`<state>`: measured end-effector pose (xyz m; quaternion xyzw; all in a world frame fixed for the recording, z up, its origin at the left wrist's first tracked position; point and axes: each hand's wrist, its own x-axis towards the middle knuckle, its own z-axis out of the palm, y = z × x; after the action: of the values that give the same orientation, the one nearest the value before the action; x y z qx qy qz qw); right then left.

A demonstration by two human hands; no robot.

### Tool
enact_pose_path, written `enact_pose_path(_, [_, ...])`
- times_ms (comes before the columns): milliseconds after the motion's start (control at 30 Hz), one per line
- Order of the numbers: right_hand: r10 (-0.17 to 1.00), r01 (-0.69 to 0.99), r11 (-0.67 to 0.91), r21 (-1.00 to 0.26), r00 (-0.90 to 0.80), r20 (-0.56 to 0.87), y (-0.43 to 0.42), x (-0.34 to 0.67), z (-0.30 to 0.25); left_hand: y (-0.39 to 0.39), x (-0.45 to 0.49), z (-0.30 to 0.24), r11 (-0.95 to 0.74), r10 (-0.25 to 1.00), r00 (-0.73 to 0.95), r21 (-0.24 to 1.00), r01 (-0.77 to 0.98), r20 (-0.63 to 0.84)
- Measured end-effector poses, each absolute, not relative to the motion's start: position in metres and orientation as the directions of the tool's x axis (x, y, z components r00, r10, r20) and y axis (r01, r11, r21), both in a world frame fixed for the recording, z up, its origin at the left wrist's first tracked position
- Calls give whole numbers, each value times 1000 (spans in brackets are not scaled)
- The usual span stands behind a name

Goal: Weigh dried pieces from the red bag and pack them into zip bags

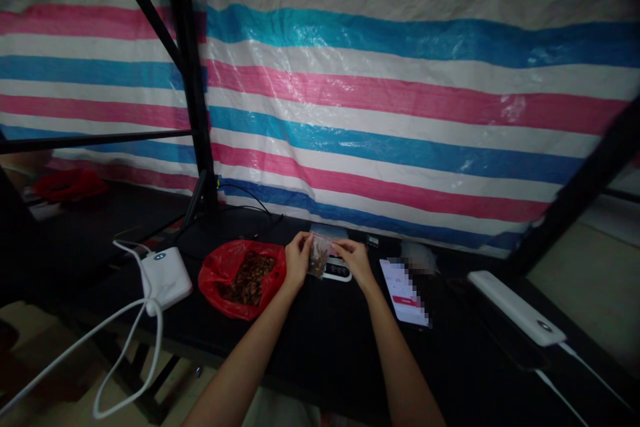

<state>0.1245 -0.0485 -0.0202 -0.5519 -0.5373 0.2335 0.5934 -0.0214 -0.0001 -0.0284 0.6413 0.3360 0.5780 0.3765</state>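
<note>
My left hand and my right hand pinch the two upper corners of a small clear plastic bag with brown bits inside. Both hands are closed on it. The bag hangs just above a small white scale on the black table. Left of my left hand lies an open red plastic bag full of the same brown bits.
A phone with a lit screen lies right of the scale. A white power bank with a white cable sits at the left, another white power bank at the right. A striped tarpaulin and black frame posts stand behind.
</note>
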Motion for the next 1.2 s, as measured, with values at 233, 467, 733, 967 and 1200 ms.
enact_pose_path(233, [875,310,284,-907,303,378,-51,123,-21,-5,-23,-28,-512,858,93,856,77,505])
enact_pose_path(467, [858,313,276,-909,346,380,-52,121,-19,-6,-23,-26,-517,852,130,854,52,508])
enact_pose_path(733, [836,381,306,-872,331,438,-50,126,-25,9,-18,-39,-384,905,163,919,-85,393])
enact_pose_path(967, [834,370,324,-871,324,447,-53,124,-20,11,-19,-38,-337,918,173,932,-136,357])
enact_pose_path(1200, [833,382,288,-878,353,427,-48,125,-27,6,-19,-37,-442,895,97,895,56,436])
